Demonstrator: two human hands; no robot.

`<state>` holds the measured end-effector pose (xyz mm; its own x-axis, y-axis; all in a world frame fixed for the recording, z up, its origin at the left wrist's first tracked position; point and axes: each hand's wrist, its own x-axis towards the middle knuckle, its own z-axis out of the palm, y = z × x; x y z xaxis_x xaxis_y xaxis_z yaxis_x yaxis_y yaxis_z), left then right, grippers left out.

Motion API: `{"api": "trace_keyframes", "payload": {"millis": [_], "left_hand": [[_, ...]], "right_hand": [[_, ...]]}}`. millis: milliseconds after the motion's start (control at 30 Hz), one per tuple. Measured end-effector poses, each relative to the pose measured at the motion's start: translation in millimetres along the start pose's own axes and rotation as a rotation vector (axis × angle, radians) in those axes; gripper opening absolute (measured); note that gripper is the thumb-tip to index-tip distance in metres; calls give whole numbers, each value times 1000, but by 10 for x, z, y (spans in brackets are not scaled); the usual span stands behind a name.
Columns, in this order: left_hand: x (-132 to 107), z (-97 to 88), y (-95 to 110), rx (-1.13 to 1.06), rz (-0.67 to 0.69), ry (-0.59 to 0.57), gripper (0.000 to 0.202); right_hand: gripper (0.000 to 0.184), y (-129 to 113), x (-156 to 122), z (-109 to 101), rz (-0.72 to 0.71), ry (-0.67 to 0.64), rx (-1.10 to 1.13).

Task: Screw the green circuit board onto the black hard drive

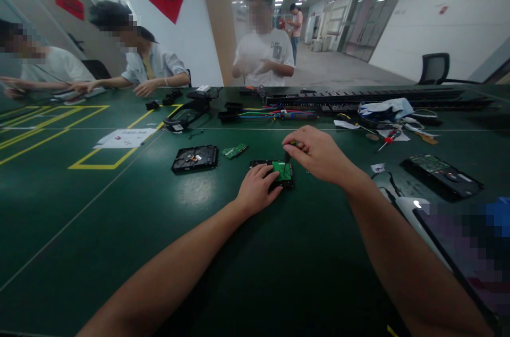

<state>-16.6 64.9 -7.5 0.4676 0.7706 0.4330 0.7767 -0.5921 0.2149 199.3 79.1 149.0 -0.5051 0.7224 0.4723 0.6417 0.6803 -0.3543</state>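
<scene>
My left hand [257,188] grips a black hard drive [288,183] on the green table, fingers across its top and thumb along the near edge. A green circuit board [282,167] covers the drive's upper face, partly hidden by those fingers. Closed round a small screwdriver [287,157], my right hand [313,153] holds it upright with its tip on the board. Whether the tip sits in a screw is too small to tell. Left of the drive lie a loose circuit board [235,151] and another hard drive [195,158].
A further hard drive [442,176] lies at the right, near a screen device [450,252]. A red-handled screwdriver [390,138], cables [263,112] and black rails [366,99] lie farther back. A paper sheet [125,137] rests at left. Several people sit or stand beyond.
</scene>
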Motion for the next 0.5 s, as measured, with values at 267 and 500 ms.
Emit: {"api": "trace_keyframes", "payload": {"millis": [267,500], "left_hand": [[-1,-2,8,-7,-5,-5,44],[-4,9,-4,-8,2,1,44]], "right_hand": [[21,38,-11,-17,9,4,-10],[17,33,-11,-20,15,14,-65]]}}
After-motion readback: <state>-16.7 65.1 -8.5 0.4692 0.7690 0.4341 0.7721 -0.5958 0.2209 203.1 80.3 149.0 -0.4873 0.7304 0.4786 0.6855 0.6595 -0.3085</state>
